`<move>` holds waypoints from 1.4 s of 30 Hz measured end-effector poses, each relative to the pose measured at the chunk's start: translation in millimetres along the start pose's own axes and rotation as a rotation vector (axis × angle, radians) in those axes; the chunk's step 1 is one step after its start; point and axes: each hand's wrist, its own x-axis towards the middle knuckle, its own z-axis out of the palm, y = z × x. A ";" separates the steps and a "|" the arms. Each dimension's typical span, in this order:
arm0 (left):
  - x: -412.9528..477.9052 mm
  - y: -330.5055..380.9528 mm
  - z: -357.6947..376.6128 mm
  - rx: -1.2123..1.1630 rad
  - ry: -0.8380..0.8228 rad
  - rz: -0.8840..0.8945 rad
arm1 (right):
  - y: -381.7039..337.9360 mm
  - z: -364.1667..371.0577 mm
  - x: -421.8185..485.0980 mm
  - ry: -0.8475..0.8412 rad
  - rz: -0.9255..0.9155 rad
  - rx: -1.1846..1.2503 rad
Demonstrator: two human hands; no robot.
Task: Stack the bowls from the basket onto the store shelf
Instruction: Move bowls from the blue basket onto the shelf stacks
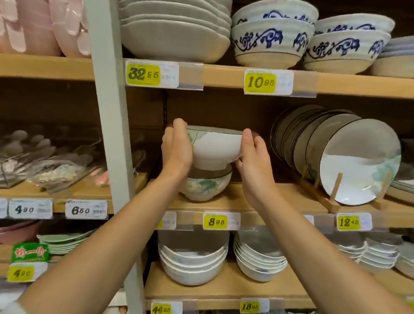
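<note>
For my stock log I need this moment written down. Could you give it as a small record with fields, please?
grip: left hand and right hand, fingers curled round opposite sides of the upper floral bowl
below it: second floral bowl, upright on the wooden shelf
contact of bowls: cannot tell
to the right: plates on edge in a wooden rack
price tag below: 8.95

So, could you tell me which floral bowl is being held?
The upper bowl, gripped between the left hand and right hand; the lower bowl stands on the shelf beneath it.
</note>
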 end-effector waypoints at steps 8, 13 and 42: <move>4.6 2.3 4.1 0.171 -0.033 0.108 | -2.4 11.1 35.0 -0.081 0.245 0.089; 4.3 -0.2 1.2 0.136 -0.088 -0.017 | -5.3 10.4 45.8 -0.051 0.297 0.156; 10.1 -39.2 -11.1 0.473 0.112 0.075 | 7.4 23.8 78.4 0.102 0.497 0.034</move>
